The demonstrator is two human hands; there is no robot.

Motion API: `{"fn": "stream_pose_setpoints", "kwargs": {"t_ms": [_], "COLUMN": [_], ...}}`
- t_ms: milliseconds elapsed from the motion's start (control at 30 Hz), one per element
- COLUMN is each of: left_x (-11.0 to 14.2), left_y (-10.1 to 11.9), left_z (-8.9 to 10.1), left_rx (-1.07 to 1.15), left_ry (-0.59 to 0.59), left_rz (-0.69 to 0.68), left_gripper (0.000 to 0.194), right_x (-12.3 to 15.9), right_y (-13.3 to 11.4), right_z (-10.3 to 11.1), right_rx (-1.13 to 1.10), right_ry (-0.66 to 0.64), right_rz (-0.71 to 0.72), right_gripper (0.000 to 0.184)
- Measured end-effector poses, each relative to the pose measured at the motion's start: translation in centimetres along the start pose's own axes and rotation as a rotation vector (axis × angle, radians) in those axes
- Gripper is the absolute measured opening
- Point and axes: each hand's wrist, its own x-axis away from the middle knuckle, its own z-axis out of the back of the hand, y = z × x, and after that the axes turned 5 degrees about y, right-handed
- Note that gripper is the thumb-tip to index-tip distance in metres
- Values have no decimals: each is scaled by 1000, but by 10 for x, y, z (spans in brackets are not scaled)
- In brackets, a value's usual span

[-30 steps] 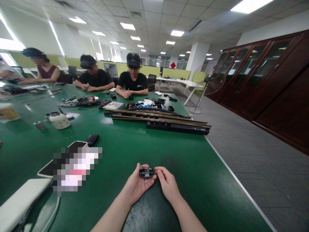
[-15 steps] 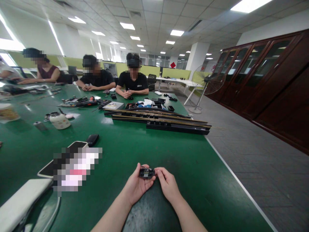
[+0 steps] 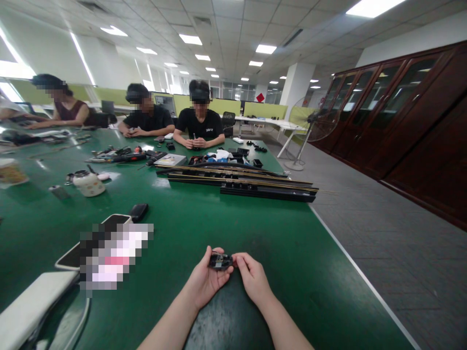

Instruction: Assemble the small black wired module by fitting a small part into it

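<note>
The left hand is gripping the small black device above the near part of the green bench; the right hand has fingers pinched together at its right end

Open bench surface runs from the right hand to the right edge, and forward to the long black rails. Rails and thin rods bar low passage beyond. Left of the left hand: open strip, then phone, white slab-like object and cable obstruct.
</note>
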Motion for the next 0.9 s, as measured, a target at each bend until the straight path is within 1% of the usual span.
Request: {"fn": "stream_pose_setpoints", "kwargs": {"t_ms": [200, 533, 733, 900], "left_x": [1, 2, 1, 1], "left_y": [1, 1, -1, -1], "left_z": [-2, -3, -1, 0], "left_rx": [-14, -32, -8, -9], "left_ry": [20, 19, 6, 14], "left_rz": [4, -10, -16, -24], "left_gripper": [23, 22, 24, 25], "right_x": [0, 1, 1, 1], "right_y": [0, -2, 4, 8], "right_z": [0, 0, 0, -1], "right_rx": [-25, -6, 11, 7], "right_ry": [-11, -25, 30, 36], "right_rz": [-13, -13, -45, -44], "right_gripper": [33, 31, 30, 31]}}
